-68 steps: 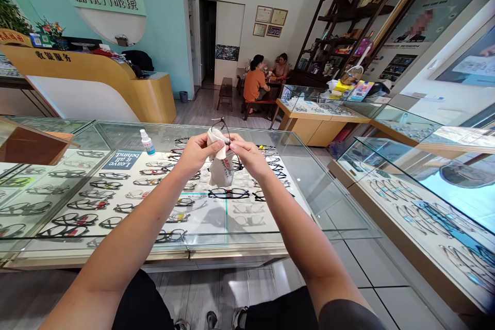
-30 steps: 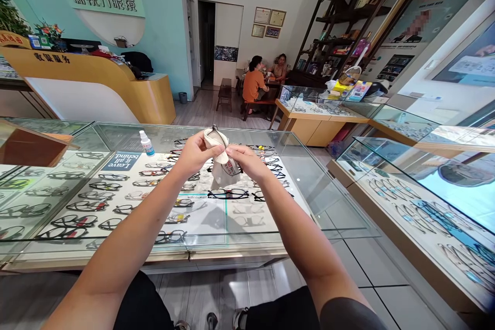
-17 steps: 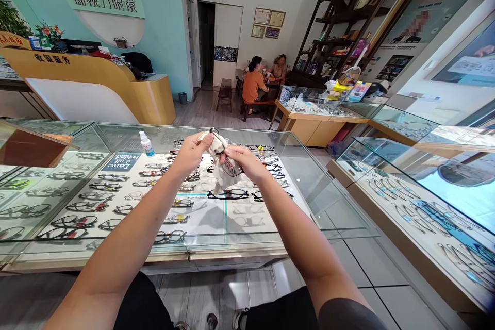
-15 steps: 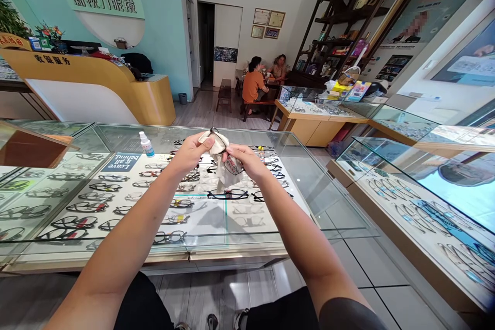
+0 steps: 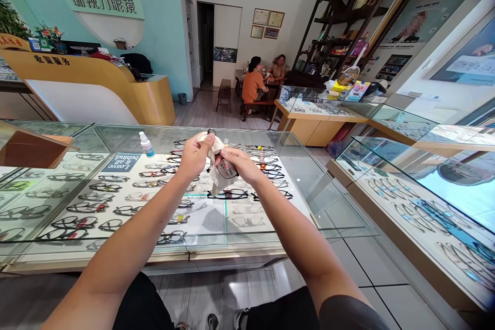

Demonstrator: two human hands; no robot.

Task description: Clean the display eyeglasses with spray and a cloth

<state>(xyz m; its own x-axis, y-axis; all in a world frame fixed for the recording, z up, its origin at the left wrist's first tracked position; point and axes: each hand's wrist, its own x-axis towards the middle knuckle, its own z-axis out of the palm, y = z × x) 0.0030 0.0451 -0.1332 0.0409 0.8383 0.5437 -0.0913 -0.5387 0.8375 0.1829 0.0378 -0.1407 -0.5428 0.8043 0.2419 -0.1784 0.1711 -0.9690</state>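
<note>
Over the glass showcase, my left hand (image 5: 196,154) is closed, pinching a pale cloth (image 5: 221,183) folded over one part of a pair of glasses. My right hand (image 5: 242,163) is closed on the other side of the same glasses (image 5: 227,167); one lens with printed marks shows below its fingers, in front of the hanging cloth. The wrapped part of the glasses is hidden by the cloth and my left thumb. Beyond my left hand, a small white spray bottle (image 5: 146,144) with a blue lower part stands upright on the glass top.
The glass showcase (image 5: 266,253) beneath my arms displays rows of glasses and a blue card (image 5: 120,162). More showcases stand right; a wooden object (image 5: 33,145) lies at left. Two people (image 5: 253,85) sit at a table at the back. A yellow counter (image 5: 154,100) is back left.
My right hand has shifted slightly left, closer to my left hand. The exposed lens and hanging cloth have moved left and turned a little. Both hands keep hold.
</note>
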